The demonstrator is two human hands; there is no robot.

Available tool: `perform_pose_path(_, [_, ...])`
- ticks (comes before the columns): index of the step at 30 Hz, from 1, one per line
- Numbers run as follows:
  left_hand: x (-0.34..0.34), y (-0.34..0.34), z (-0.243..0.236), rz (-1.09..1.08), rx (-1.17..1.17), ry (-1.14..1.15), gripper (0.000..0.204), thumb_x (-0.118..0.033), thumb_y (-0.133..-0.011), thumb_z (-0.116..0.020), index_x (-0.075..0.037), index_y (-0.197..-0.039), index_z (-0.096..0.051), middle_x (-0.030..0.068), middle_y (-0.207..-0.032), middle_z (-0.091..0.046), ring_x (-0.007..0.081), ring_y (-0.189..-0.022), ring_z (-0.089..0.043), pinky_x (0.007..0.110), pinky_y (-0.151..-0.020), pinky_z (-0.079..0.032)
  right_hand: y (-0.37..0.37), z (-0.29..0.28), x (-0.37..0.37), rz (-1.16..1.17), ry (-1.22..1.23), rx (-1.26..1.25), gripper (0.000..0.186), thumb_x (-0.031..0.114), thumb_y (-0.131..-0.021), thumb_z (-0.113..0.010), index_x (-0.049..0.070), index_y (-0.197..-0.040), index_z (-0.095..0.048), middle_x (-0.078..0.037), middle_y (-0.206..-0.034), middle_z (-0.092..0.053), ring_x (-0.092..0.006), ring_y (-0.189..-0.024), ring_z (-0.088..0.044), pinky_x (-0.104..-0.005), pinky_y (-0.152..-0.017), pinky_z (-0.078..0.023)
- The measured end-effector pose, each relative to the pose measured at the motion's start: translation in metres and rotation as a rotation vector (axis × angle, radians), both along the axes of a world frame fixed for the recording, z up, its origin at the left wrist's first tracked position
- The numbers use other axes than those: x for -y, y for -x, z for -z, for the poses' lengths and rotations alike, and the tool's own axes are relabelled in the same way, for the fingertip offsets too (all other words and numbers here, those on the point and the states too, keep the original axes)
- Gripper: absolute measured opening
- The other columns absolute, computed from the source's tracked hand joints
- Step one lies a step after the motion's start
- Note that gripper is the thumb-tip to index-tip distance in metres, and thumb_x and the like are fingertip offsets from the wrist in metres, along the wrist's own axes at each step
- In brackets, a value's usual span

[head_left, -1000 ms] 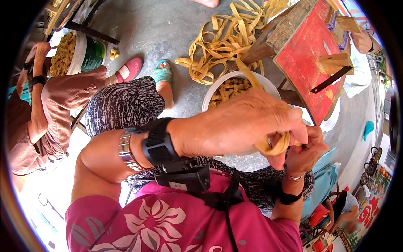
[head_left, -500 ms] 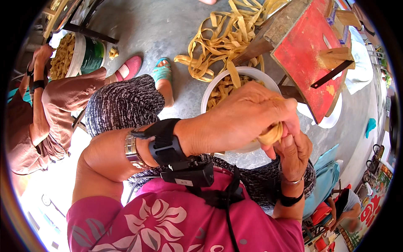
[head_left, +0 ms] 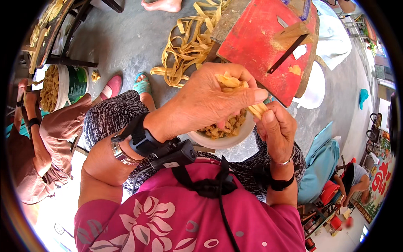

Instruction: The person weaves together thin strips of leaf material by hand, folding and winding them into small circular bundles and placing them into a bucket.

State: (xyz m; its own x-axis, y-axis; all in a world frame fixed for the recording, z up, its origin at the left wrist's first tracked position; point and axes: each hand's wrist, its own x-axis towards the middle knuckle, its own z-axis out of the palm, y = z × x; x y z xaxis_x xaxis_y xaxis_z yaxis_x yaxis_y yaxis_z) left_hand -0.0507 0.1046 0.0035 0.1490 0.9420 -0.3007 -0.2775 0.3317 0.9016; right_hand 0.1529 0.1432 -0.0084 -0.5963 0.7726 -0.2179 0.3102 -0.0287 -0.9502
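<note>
My left hand (head_left: 216,94) is closed on a bunched tan-yellow flat strip (head_left: 231,83), its thumb over the strip. Just right of it and lower, my right hand (head_left: 277,128) pinches the end of the same strip between thumb and fingers. Below both hands sits a white bucket (head_left: 196,139) holding several knotted tan pieces (head_left: 222,128), partly hidden by my left hand. Loose long strips (head_left: 187,46) lie on the concrete floor beyond it.
A tilted red board (head_left: 252,38) with a dark blade stands ahead-right. A co-worker (head_left: 54,134) sits at left beside another bucket (head_left: 73,86) of pieces and a dark table (head_left: 63,59). Blue cloth (head_left: 319,172) and another seated person (head_left: 352,180) are at right.
My left hand has turned and moved up-left, showing more of the bunched strip. My right hand has shifted slightly left, now gripping the strip's end. The surroundings have shifted in view.
</note>
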Motion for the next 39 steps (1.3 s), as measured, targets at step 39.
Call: perform_pose_path(39, [-0.063, -0.013, 0.004, -0.201, -0.724, -0.416, 0.012, -0.012, -0.087, -0.06, -0.003, -0.082, -0.064, -0.0022, -0.066, -0.059, 0.0012, -0.062, -0.05, 0.02, -0.054, -0.04, -0.024, -0.028, -0.035, 0.235, -0.183, 0.097, 0.026, 0.023, -0.092, -0.053, -0.001, -0.081, -0.056, 0.0, -0.066, -0.051, -0.0077, -0.056, -0.044, -0.0249, -0.05, -0.038])
